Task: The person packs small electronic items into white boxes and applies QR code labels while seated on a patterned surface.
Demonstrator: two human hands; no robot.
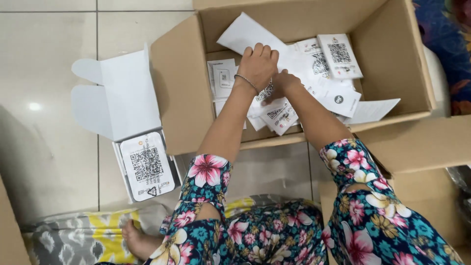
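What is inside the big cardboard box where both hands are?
The cardboard box holds a loose pile of white leaflets and cards, some with square codes. The left hand and right hand cover the middle, and the box bottom stays hidden under the pile.

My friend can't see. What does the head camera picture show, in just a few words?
Seen from above, a person's left hand and right hand reach into an open cardboard box full of white printed cards and leaflets. Beside it, on the tiled floor, an open small white box holds another card.
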